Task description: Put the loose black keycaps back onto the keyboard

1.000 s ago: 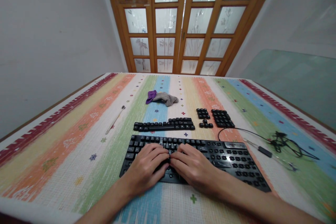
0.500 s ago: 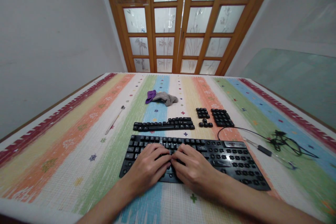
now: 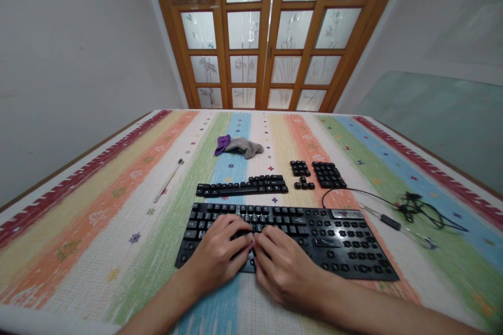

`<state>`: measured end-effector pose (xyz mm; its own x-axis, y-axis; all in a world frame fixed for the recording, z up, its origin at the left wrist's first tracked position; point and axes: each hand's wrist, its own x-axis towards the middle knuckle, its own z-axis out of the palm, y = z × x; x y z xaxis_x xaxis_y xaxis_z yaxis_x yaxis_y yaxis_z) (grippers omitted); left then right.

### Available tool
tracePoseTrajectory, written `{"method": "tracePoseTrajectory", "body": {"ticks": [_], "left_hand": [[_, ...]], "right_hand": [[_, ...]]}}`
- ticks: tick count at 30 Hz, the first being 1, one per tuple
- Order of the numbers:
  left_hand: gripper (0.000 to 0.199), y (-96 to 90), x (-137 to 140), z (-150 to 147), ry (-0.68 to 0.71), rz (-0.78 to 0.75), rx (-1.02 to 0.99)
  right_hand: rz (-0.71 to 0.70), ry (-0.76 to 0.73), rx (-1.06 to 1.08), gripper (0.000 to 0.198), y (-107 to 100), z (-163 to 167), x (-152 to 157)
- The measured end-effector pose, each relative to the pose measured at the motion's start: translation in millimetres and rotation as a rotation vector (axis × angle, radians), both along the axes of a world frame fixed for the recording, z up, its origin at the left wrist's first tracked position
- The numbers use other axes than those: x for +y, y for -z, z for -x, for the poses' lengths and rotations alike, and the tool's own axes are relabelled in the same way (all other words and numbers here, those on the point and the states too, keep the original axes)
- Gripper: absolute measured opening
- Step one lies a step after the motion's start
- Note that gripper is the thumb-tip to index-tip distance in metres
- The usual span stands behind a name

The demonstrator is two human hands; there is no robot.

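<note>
Evidently the work on the black keyboard is partway along. It lies flat on the surface, directly under the fingers, reaching out to both sides of them. Left hand and right hand meet over its main block, their bent fingers bunched close and the tips touching or nearly so; whether a cap is pinched there cannot be told, since the knuckles hide it.

Keycaps sit in the top row just beyond the fingers and in the upper rows to their left and immediate right, so that part looks capped. Farther right of the fingers, the switches stand bare across the whole end section, and a few near the lower left corner are bare too. The area beneath the fingers is hidden.

Loose caps match those gaps: a strip with a long bar straight beyond the fingers, then beyond and to the right a small block of caps, a little cluster nearer, and a larger block of caps. These, by my reading, are the unsettled share.

A slim brush left of the fingers and a dark-handled tool well to their right both lie unheld.
</note>
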<state>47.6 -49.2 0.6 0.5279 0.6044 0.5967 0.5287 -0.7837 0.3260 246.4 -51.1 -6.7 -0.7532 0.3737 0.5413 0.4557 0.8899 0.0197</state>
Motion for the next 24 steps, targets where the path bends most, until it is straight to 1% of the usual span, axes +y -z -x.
{"method": "tracePoseTrajectory", "body": {"ticks": [2,3,8,13,17,19,22,24], "left_hand": [[0.012,1.3,0,0,-0.006,-0.017,0.004],[0.013,1.7,0,0,-0.008,-0.019,0.008],[0.012,3.2,0,0,-0.004,-0.016,0.016],[0.012,2.6,1,-2,-0.001,-0.020,0.005],[0.012,0.0,0,-3,0.010,-0.026,-0.013],[0.014,-0.5,0,-3,0.003,-0.031,-0.008],[0.015,0.7,0,-2,-0.011,-0.045,0.016],[0.015,1.9,-1,-1,-0.016,-0.054,0.033]], "right_hand": [[0.011,-0.004,0.022,0.020,-2,1,1],[0.041,-0.006,0.046,0.020,-3,1,3],[0.267,-0.051,0.178,0.019,-11,-4,18],[0.322,-0.072,0.204,0.021,-13,-8,25],[0.430,-0.088,0.223,0.016,-14,-8,30],[0.446,-0.099,0.210,0.016,-12,-8,31],[0.388,-0.108,0.177,0.020,-10,-7,32],[0.394,-0.111,0.147,0.019,-12,-7,33]]}}
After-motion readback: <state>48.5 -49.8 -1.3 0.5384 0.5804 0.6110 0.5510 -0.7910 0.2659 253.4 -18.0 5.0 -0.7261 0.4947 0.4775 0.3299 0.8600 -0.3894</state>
